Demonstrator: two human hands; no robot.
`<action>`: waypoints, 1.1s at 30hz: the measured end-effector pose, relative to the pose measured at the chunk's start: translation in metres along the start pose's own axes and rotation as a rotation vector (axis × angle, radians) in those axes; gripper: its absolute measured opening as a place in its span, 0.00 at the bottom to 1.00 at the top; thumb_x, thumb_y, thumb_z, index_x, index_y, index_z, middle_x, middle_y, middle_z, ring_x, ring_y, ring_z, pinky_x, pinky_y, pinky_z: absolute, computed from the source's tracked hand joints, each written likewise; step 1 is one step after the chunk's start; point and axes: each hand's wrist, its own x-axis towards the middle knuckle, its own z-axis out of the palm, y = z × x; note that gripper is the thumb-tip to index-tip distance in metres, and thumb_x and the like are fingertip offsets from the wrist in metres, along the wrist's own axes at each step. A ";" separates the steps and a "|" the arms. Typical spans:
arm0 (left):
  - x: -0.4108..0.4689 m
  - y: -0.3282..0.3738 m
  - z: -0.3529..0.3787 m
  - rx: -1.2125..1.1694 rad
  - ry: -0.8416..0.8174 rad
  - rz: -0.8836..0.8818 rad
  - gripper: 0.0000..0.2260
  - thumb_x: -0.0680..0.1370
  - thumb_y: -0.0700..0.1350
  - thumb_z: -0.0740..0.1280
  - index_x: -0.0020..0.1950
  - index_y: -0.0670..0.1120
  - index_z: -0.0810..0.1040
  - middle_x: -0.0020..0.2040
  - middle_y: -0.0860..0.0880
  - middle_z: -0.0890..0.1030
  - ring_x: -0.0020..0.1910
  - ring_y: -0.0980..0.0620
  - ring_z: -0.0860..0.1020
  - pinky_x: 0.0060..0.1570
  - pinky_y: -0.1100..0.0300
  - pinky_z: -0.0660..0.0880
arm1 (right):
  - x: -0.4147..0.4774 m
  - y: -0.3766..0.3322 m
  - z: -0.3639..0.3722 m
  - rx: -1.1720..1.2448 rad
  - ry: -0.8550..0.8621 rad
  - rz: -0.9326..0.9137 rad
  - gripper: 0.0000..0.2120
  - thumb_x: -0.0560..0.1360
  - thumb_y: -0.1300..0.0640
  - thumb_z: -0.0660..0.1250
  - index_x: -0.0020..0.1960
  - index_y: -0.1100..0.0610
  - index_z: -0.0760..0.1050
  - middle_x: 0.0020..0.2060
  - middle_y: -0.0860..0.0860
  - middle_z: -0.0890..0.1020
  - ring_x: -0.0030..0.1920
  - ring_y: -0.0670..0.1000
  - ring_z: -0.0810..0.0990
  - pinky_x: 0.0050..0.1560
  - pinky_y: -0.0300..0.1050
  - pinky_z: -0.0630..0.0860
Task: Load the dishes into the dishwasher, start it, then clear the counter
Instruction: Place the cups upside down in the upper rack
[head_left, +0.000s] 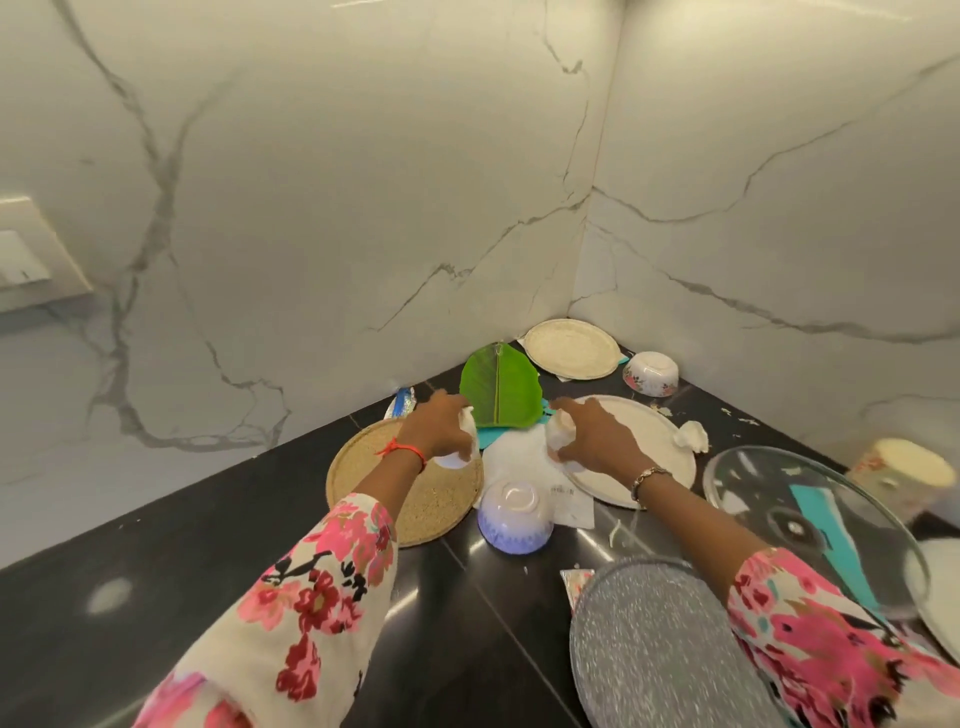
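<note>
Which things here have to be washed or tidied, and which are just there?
For the job: leaf plate, cream plate, floral bowl, blue bowl, white plate, grey plate, glass lid, left wad gripped by left hand, right wad gripped by right hand.
Just there: switch, wall, counter.
</note>
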 end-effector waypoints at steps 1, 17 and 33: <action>-0.010 0.003 0.003 0.008 -0.008 0.011 0.34 0.66 0.43 0.75 0.70 0.46 0.68 0.63 0.41 0.70 0.61 0.40 0.72 0.59 0.52 0.73 | -0.014 -0.002 0.003 -0.014 0.000 0.004 0.34 0.70 0.52 0.71 0.72 0.48 0.60 0.64 0.58 0.68 0.62 0.61 0.72 0.57 0.51 0.71; -0.230 0.069 0.067 0.041 0.007 0.158 0.33 0.67 0.47 0.74 0.71 0.49 0.68 0.64 0.43 0.70 0.62 0.41 0.72 0.57 0.51 0.72 | -0.280 0.015 0.021 0.071 0.088 0.098 0.32 0.67 0.51 0.74 0.66 0.53 0.67 0.63 0.56 0.68 0.60 0.57 0.74 0.58 0.47 0.71; -0.558 0.075 0.235 0.014 -0.182 0.148 0.31 0.68 0.47 0.73 0.70 0.48 0.68 0.62 0.44 0.69 0.61 0.42 0.73 0.59 0.48 0.73 | -0.631 0.049 0.162 0.185 0.002 0.337 0.31 0.66 0.52 0.73 0.66 0.53 0.67 0.62 0.56 0.71 0.61 0.58 0.73 0.61 0.48 0.70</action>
